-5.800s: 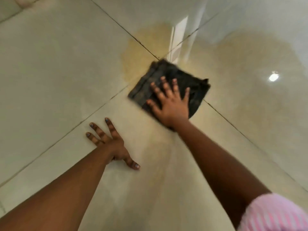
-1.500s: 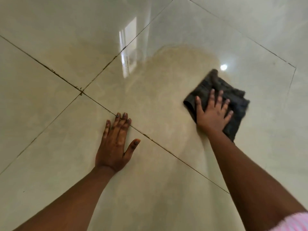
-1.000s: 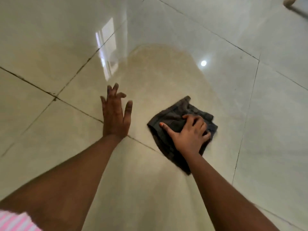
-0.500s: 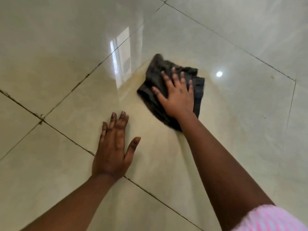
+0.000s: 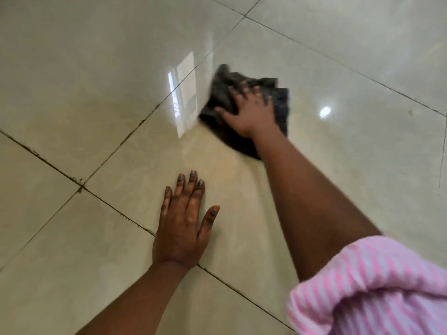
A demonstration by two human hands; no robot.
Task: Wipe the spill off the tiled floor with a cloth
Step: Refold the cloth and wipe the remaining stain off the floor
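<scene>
Since half a second ago the dark cloth (image 5: 251, 110) has slid a little further out and to the right, and the right hand (image 5: 251, 114) went with it. The left hand has stayed put.

The shiny tiled floor (image 5: 84, 81) fills the view. A faint yellowish wet patch (image 5: 232, 180) lies on the tile between the two hands. The cloth sits bunched near that tile's far corner, close to a grout line (image 5: 135, 131). The right hand presses on top of it, fingers spread; it is blurry, so I cannot tell if they curl in. The left hand (image 5: 181, 228) lies flat on the floor, fingers straight and close together.

To wipe well, I think she should push down firmly and pull the cloth back over the wet patch.

No pots or bowls show.
</scene>
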